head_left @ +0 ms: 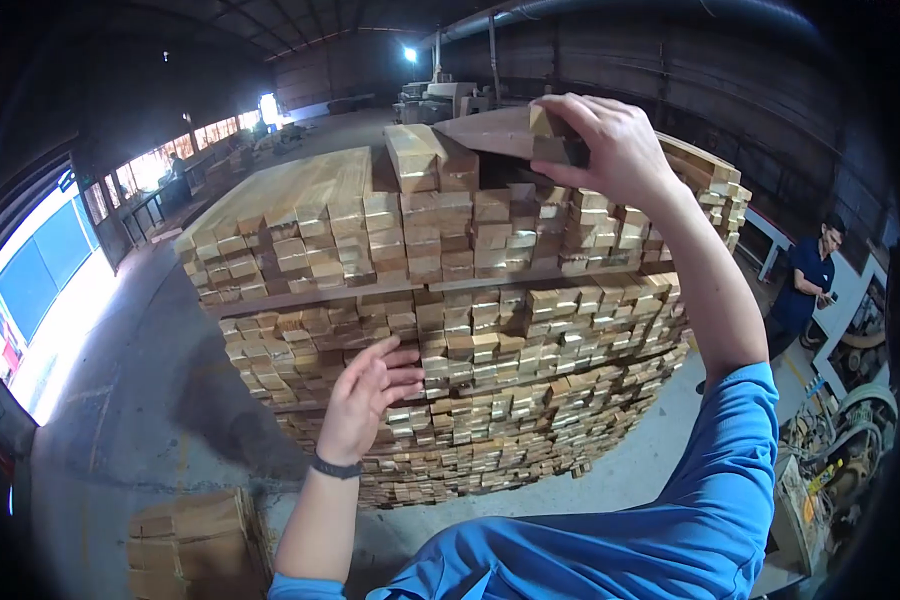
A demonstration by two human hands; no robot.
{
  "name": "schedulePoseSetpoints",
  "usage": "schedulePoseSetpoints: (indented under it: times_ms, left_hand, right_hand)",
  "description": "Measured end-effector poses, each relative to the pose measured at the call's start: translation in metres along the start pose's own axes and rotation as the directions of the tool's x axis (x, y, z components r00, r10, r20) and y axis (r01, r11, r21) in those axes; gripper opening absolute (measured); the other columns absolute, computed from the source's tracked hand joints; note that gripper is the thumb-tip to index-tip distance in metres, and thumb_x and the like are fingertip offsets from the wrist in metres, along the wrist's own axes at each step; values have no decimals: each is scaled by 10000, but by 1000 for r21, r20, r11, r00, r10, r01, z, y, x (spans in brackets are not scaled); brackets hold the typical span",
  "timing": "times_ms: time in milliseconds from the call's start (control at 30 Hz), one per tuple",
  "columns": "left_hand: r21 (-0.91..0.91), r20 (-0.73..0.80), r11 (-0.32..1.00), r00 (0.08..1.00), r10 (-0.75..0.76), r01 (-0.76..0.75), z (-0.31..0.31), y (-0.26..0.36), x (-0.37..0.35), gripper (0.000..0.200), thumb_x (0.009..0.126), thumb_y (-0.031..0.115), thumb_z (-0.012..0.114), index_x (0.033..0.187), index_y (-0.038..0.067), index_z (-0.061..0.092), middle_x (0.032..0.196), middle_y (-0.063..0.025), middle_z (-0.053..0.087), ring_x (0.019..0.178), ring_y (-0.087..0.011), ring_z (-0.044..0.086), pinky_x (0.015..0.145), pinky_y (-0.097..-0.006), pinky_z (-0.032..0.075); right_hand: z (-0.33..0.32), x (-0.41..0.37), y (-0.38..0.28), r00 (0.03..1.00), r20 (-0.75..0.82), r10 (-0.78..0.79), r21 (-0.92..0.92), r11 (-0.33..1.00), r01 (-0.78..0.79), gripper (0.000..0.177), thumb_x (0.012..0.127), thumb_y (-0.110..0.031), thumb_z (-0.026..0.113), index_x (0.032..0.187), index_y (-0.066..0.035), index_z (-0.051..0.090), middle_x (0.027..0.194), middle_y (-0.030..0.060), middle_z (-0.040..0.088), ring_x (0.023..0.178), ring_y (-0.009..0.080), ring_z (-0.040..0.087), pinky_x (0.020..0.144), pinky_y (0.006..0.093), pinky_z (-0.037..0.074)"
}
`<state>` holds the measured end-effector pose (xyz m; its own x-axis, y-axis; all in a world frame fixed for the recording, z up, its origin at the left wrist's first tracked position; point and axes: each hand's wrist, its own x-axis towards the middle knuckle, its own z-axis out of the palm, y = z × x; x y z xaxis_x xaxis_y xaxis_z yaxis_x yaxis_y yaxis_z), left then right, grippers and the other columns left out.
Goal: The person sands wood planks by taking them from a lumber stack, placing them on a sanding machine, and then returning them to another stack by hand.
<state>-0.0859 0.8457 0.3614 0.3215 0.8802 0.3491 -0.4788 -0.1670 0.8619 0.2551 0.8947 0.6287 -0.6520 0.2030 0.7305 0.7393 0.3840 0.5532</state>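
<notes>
R hand (pixel 610 140) up at top of lumber stack (pixel 450 330), fingers clamped over end of dark board (pixel 490 130) lying tilted on stack's top row; grip at the end prob bc that's the part sticking out. L hand (pixel 365 395) wide open, holds nothing, fingers spread at stack's front face mid-height, likely bracing, contact unclear. Wristband (pixel 335 467) on L wrist. Co-worker (pixel 805 285) stands right of stack; block pile (pixel 195 540) on floor below-left of stack

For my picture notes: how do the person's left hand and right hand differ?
The right hand is raised to the top of the lumber stack; the left hand is lower, by its end face. The right hand grips a wooden board; the left hand is open and holds nothing. Both are bare.
</notes>
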Motion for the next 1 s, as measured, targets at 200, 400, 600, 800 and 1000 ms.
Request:
schedulePoseSetpoints:
  times_ms: [200,400,600,800,1000]
  left_hand:
    - [-365,275,873,933,-231,324,45,8,60,786,984,665,491,1436,23,469,1413,-246,543,1284,-406,557,1075,-588,465]
    - [-359,379,865,901,-209,352,106,40,122,1168,811,821,604,1526,-27,238,1433,-275,459,1303,-398,538,1035,-604,506]
    - [-241,411,946,906,-103,217,146,60,144,1030,865,749,617,1484,-26,340,1368,-225,546,1230,-340,610,953,-512,592]
    - [-295,196,943,975,-100,156,138,9,143,394,976,140,639,1311,-57,580,1197,-178,684,1050,-263,703,901,-387,609]
    - [-169,123,982,991,-59,79,135,-35,107,520,923,137,695,1382,-40,524,1286,-146,667,1156,-238,669,1021,-391,537]
  right_hand:
    - [0,-40,-36,999,-30,40,-116,992,-43,685,765,-450,831,1307,-109,588,1138,111,722,1010,305,710,896,425,570]
    - [-4,-48,-53,997,-11,76,-43,996,-76,732,704,-401,857,1307,-82,590,1174,116,712,1042,285,705,884,402,561]
    - [20,-87,-86,995,-83,-52,-134,990,41,547,793,-346,761,1246,-68,634,1243,117,705,1125,269,688,922,377,555]
    - [-19,-112,-138,979,170,111,92,987,-128,545,763,-358,805,1207,-89,635,1343,157,605,1228,331,597,952,429,517]
    - [3,-156,-87,778,-40,627,309,748,-587,838,736,-237,901,1411,-14,459,1455,213,478,1293,382,536,1067,494,475]
